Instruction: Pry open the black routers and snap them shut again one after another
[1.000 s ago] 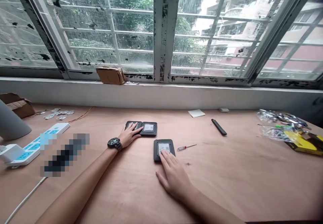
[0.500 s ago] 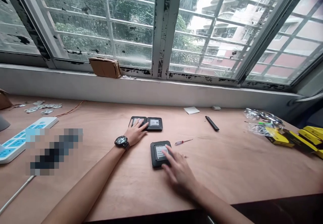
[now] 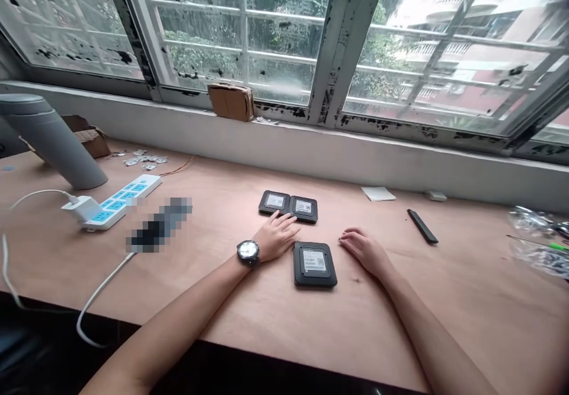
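Two flat black square cases with white labels, a left one (image 3: 275, 201) and a right one (image 3: 304, 207), lie side by side on the table. My left hand (image 3: 276, 238), a watch (image 3: 248, 252) on its wrist, rests open just in front of them, fingertips close to their near edges. Closer to me lies a third black case (image 3: 315, 266), label up. To its right, my right hand (image 3: 362, 249) is closed over the spot where the small screwdriver (image 3: 340, 240) lay; only a tiny bit shows at the fingertips.
A black stick-like piece (image 3: 422, 226) and a white paper square (image 3: 377, 194) lie at the back right. Plastic bags (image 3: 537, 258) sit far right. On the left are a power strip (image 3: 128, 199), a grey cylinder (image 3: 57, 143) and a white cable (image 3: 95, 288).
My right hand has left the nearest case and closed over the screwdriver to its right. My left hand has drawn back off the left rear case. The view has swung left.
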`<move>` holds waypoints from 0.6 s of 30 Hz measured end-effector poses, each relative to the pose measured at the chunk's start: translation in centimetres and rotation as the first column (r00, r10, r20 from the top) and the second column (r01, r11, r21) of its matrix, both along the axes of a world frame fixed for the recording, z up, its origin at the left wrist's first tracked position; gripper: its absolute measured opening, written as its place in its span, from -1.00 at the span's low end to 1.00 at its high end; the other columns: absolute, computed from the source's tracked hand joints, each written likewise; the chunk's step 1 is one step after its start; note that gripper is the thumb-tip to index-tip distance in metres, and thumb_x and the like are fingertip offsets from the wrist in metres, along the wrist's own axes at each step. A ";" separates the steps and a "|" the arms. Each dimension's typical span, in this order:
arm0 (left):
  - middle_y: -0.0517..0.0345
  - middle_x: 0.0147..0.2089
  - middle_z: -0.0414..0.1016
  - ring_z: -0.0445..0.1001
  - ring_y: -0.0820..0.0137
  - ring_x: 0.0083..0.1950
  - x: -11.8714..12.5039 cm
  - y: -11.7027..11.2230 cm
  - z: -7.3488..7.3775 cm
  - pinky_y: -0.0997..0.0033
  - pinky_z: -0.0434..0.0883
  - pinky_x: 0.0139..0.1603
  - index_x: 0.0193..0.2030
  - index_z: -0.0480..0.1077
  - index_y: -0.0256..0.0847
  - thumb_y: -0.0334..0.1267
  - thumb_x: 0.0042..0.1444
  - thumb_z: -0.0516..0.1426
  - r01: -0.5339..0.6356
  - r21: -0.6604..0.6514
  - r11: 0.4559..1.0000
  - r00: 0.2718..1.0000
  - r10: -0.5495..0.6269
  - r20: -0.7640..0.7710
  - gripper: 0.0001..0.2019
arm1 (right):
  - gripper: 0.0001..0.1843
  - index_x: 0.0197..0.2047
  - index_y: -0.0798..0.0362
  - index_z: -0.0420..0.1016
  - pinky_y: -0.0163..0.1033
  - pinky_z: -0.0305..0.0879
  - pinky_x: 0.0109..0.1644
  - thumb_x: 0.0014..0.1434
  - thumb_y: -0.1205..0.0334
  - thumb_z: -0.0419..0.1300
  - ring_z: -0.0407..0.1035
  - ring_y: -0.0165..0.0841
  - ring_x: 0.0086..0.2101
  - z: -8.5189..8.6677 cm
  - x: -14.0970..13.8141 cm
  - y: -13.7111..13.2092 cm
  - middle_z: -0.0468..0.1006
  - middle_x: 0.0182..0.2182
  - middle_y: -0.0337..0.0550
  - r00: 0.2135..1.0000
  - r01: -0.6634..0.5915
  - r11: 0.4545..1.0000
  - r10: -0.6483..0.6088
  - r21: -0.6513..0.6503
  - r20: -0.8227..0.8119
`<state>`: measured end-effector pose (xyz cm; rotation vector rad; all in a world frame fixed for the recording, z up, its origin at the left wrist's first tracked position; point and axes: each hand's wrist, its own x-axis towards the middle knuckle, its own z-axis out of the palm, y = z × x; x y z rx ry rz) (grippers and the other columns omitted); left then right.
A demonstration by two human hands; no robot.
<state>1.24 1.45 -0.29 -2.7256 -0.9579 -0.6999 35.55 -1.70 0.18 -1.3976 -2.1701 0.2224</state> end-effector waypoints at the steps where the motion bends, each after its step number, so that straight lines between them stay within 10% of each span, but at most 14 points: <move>1: -0.05 0.39 0.33 0.25 0.10 0.43 0.2 -0.3 0.1 -0.14 0.05 0.47 0.27 0.39 -0.14 -0.23 0.41 0.05 0.012 0.003 1.000 1.000 -0.012 0.000 -0.66 | -0.68 -0.16 -0.09 0.61 -0.03 0.41 0.08 0.40 -0.04 0.09 0.48 -0.14 -0.03 -0.2 -0.1 -0.1 0.55 -0.03 -0.07 1.000 0.015 1.000 -0.015 0.017 0.012; 6: -0.05 0.28 0.45 0.40 0.18 0.29 1.6 -2.0 1.4 -0.01 0.20 0.41 0.23 0.41 -0.20 -0.28 0.43 0.02 0.104 -0.020 0.994 0.993 -0.103 0.050 -0.69 | -0.72 -0.13 -0.10 0.59 -0.06 0.42 0.01 0.39 -0.05 0.12 0.48 -0.15 -0.08 -0.1 0.0 -0.4 0.57 -0.07 -0.09 0.997 0.020 0.999 -0.022 0.025 0.071; 14: -0.18 0.23 0.48 0.45 -0.03 0.19 4.9 -8.4 1.6 -0.07 0.36 0.27 0.22 0.41 -0.32 0.34 0.21 0.11 0.298 -0.106 0.949 0.952 -0.288 0.103 -0.26 | -0.75 -0.18 -0.06 0.55 -0.07 0.40 -0.08 0.38 -0.01 0.16 0.50 -0.15 -0.16 0.0 -0.1 -0.1 0.63 -0.19 -0.11 0.993 0.092 0.995 -0.095 0.047 0.064; 18: -0.13 0.25 0.48 0.47 0.08 0.22 5.8 -9.2 0.4 0.05 0.41 0.24 0.26 0.37 -0.31 -0.04 0.39 0.11 0.306 -0.116 0.945 0.951 -0.297 0.085 -0.54 | -0.76 -0.14 -0.04 0.54 -0.11 0.40 -0.13 0.39 0.00 0.15 0.53 -0.17 -0.19 0.1 -0.6 -0.3 0.66 -0.19 -0.12 0.992 0.126 0.989 -0.128 0.079 0.022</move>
